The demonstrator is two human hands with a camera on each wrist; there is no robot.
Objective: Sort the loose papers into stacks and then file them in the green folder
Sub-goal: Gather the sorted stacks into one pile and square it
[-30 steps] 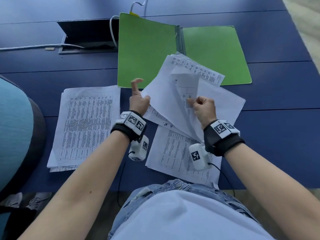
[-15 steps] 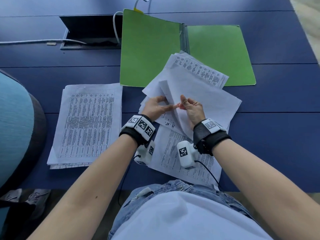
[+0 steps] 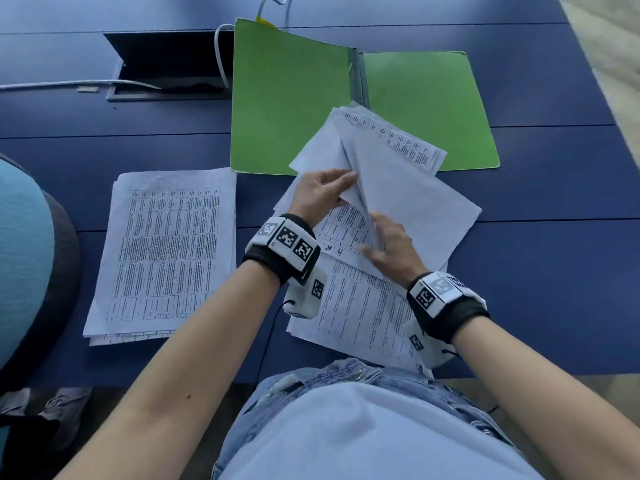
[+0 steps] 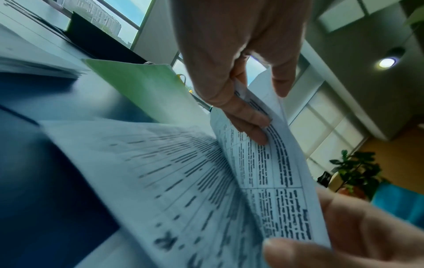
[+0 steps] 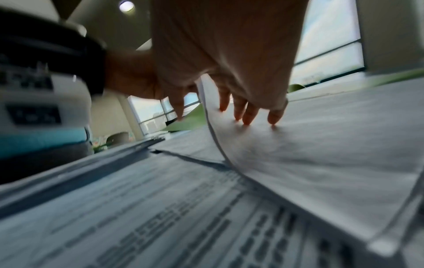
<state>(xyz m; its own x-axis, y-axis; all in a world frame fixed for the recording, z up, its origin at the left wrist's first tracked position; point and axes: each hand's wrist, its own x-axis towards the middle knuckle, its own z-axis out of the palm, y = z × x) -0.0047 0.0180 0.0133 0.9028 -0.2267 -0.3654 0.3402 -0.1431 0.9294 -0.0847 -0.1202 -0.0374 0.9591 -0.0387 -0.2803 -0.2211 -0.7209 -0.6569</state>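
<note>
The green folder (image 3: 291, 105) lies open at the back of the blue table (image 3: 554, 271). In front of it is a loose pile of printed papers (image 3: 363, 306). One sheet (image 3: 408, 202) stands up off that pile, blank side to the right. My left hand (image 3: 325, 192) pinches its far edge, thumb against fingers (image 4: 247, 117). My right hand (image 3: 388, 247) holds the near edge, its fingers (image 5: 243, 112) on the blank side and its thumb on the printed side. A squared stack of printed pages (image 3: 166, 251) lies to the left.
An open cable hatch (image 3: 166, 64) with a white cable (image 3: 69, 85) sits behind the left stack. A teal chair (image 3: 24, 254) stands at the table's left end. The table's near edge runs just in front of my lap.
The lifted sheet has come down lower over the pile. My left hand, open a second ago, now pinches its far edge, and my right hand has dropped to the near edge.
</note>
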